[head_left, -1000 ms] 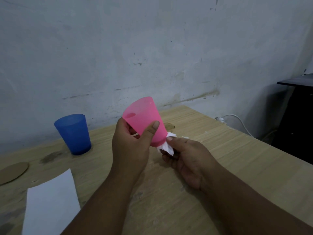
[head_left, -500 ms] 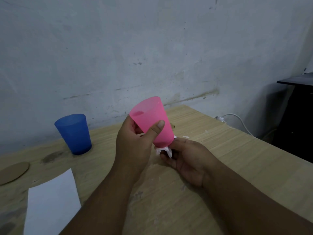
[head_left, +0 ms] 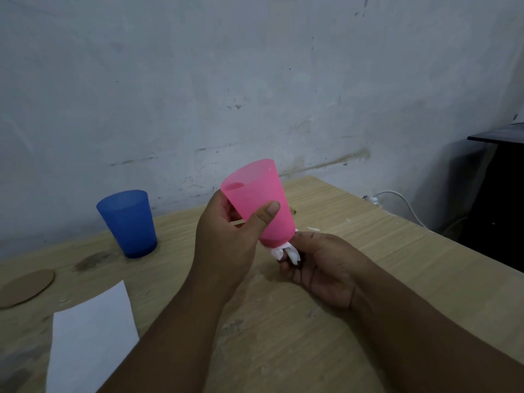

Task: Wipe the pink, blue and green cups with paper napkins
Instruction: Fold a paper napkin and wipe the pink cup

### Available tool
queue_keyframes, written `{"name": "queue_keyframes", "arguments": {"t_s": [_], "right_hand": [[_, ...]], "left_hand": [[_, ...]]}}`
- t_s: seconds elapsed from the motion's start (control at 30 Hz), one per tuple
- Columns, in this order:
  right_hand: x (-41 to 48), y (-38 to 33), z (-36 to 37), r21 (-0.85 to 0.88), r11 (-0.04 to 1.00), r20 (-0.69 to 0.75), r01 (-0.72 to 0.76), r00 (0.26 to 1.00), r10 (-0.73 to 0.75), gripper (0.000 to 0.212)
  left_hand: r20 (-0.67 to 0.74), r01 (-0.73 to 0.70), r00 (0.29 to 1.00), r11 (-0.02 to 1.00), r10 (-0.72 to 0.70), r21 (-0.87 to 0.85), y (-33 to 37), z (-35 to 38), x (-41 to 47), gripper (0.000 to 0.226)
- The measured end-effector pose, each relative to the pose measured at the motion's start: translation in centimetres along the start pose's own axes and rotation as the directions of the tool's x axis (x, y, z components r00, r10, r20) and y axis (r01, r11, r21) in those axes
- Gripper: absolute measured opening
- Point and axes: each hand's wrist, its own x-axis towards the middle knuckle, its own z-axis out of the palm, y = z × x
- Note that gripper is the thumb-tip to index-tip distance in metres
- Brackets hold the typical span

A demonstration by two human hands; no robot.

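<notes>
A wooden table [head_left: 368, 251] carries a white sheet of paper [head_left: 90, 341] at the near left. Beyond the sheet a blue cup [head_left: 127, 222] stands upright; whether anything is inside it cannot be told. The left hand [head_left: 226, 239] grips the pink cup [head_left: 261, 194] above the table, tilted, with the thumb across its side. Just beside it, the right hand [head_left: 320, 265] pinches a crumpled napkin [head_left: 285, 251] against the cup's base.
</notes>
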Motion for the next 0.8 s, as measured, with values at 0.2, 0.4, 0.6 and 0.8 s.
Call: {"name": "queue_keyframes", "arguments": {"t_s": [0.2, 0.4, 0.6, 0.8], "right_hand": [[-0.23, -0.46, -0.35, 0.011, 0.997, -0.009, -0.081, 0.997, 0.081, 0.013], [-0.37, 0.09, 0.24, -0.094, 0.995, -0.001, -0.032, 0.999, 0.032, 0.016], [-0.3, -0.07, -0.03, -0.086, 0.996, 0.001, -0.017, 1.0, 0.017, 0.013], [-0.15, -0.58, -0.59, -0.051, 0.998, -0.018, -0.027, 0.999, 0.026, 0.015]], "left_hand": [[-0.037, 0.01, 0.999, 1.0, -0.011, -0.023, -0.08, -0.06, 0.19, 0.06], [-0.034, 0.0, 0.999, 1.0, 0.0, 0.005, -0.27, -0.18, 0.06, 0.065], [-0.044, -0.047, 0.998, 0.995, 0.051, 0.093, -0.44, -0.11, 0.15, 0.074], [-0.085, -0.037, 0.995, 0.994, 0.046, 0.101, -0.61, -0.4, 0.28, 0.074]]}}
